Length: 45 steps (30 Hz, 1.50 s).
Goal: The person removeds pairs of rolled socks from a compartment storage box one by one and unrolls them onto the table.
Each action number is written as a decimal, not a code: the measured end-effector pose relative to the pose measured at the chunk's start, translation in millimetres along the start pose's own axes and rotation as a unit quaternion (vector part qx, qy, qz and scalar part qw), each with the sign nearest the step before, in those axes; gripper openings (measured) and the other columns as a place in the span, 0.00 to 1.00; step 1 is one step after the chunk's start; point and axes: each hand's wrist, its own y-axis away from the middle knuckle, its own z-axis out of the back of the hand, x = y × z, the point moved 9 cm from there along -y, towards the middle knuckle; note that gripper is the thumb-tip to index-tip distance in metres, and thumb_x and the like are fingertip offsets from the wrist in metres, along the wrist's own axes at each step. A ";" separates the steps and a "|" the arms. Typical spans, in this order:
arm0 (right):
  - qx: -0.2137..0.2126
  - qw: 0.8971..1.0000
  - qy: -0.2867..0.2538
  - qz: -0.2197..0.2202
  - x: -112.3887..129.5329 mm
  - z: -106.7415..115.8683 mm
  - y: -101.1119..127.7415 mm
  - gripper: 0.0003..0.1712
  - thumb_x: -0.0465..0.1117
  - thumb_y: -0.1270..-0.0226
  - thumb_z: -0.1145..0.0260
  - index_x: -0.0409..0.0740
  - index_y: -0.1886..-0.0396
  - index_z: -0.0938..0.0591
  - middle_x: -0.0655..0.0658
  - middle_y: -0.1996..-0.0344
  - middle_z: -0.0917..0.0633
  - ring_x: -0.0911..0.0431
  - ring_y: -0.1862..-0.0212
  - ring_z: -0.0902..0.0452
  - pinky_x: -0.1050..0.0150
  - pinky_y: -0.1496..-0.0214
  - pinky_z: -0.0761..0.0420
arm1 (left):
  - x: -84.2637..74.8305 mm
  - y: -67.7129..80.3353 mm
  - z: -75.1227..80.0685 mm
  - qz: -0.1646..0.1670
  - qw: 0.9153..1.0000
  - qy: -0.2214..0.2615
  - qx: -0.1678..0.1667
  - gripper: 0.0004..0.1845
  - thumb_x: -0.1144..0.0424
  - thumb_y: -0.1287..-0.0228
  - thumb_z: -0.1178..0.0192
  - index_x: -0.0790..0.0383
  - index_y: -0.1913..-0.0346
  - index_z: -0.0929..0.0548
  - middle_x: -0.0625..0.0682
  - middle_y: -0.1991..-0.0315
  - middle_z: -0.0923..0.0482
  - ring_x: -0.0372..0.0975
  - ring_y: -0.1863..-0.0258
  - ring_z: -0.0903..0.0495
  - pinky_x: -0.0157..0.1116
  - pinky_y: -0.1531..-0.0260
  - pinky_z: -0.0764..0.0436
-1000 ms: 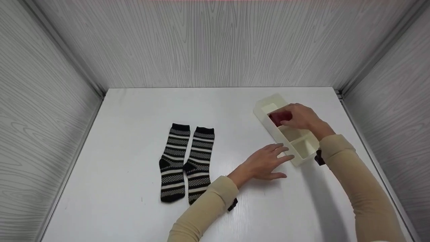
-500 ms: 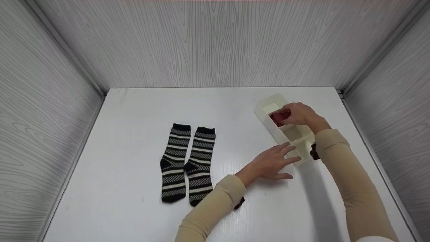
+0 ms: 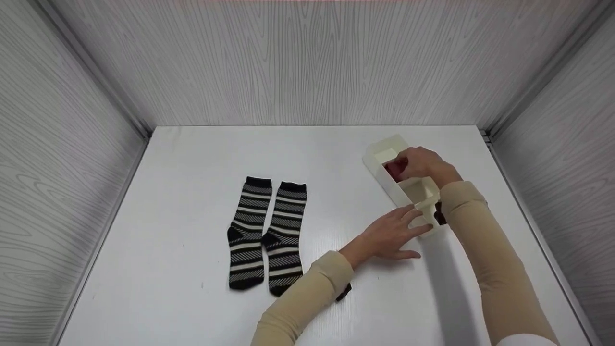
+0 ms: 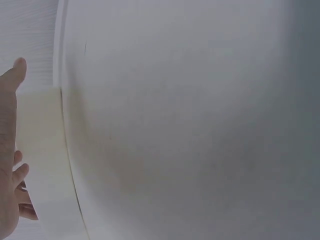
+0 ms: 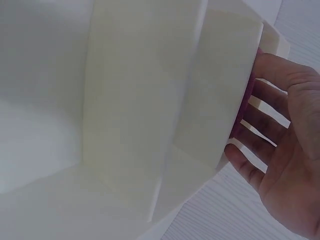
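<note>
A cream divided box (image 3: 384,185) stands on the right of the white table (image 3: 192,168). My right hand (image 3: 422,163) reaches down into its second compartment from the far end, fingers lying on a red thing (image 3: 393,168) there. In the right wrist view the right hand (image 5: 280,150) has straight, spread fingers (image 5: 252,132) behind a divider (image 5: 220,90). My left hand (image 3: 401,226) lies flat on the table, its straight fingers touching the box's near end. The left wrist view shows the left hand (image 4: 7,150) beside the box wall (image 4: 45,165). A pair of black and cream striped socks (image 3: 283,230) lies flat at the centre left.
Grey wood-grain walls (image 3: 307,62) close the table in at the back and on both sides. The box's near compartments (image 3: 418,190) hold nothing that I can see. My right forearm (image 3: 480,259) crosses the table's right part.
My left hand has slid right until its fingers touch the box's near end. The right hand has reached a little further over the red thing, and its forearm now hides the box's near right side.
</note>
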 end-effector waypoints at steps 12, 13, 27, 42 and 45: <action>0.032 0.999 -0.003 -0.017 -0.8 -8.5 -3.4 0.28 0.46 0.39 0.23 0.49 0.37 0.14 0.42 0.52 0.13 0.45 0.52 0.22 0.48 0.50 0.19 | -0.6 -0.2 0.0 0.005 1.000 0.007 0.003 0.39 0.27 0.26 0.50 0.42 0.20 0.35 0.53 0.23 0.34 0.50 0.19 0.36 0.43 0.20 0.33; 0.032 0.999 -0.004 -0.017 -1.2 -8.8 -2.9 0.27 0.45 0.39 0.23 0.49 0.39 0.14 0.42 0.53 0.13 0.46 0.53 0.22 0.48 0.51 0.19 | -0.9 -0.3 0.4 0.005 1.000 0.010 0.001 0.39 0.28 0.26 0.50 0.42 0.20 0.35 0.53 0.23 0.34 0.50 0.19 0.36 0.43 0.20 0.33; 0.016 1.000 0.013 -0.011 -12.4 -0.8 6.8 0.32 0.36 0.37 0.29 0.44 0.31 0.18 0.37 0.45 0.13 0.44 0.49 0.23 0.45 0.46 0.21 | -5.4 -2.4 0.6 -0.003 1.000 0.021 0.013 0.39 0.29 0.25 0.51 0.43 0.19 0.37 0.52 0.21 0.35 0.48 0.17 0.39 0.42 0.18 0.35; -0.014 1.000 -0.002 0.004 -33.7 23.4 29.3 0.28 0.37 0.34 0.27 0.37 0.34 0.18 0.31 0.43 0.14 0.37 0.43 0.19 0.37 0.39 0.20 | -6.0 -5.1 -3.8 -0.011 0.998 0.039 0.043 0.40 0.30 0.25 0.49 0.43 0.17 0.40 0.52 0.18 0.39 0.46 0.15 0.44 0.42 0.17 0.37; -0.023 1.000 -0.003 0.009 -31.7 28.9 32.8 0.28 0.38 0.35 0.26 0.38 0.35 0.17 0.31 0.44 0.13 0.37 0.44 0.18 0.37 0.39 0.20 | -4.8 -4.0 -2.4 -0.015 0.999 0.027 0.043 0.41 0.30 0.25 0.49 0.42 0.17 0.40 0.51 0.18 0.39 0.46 0.15 0.43 0.41 0.18 0.37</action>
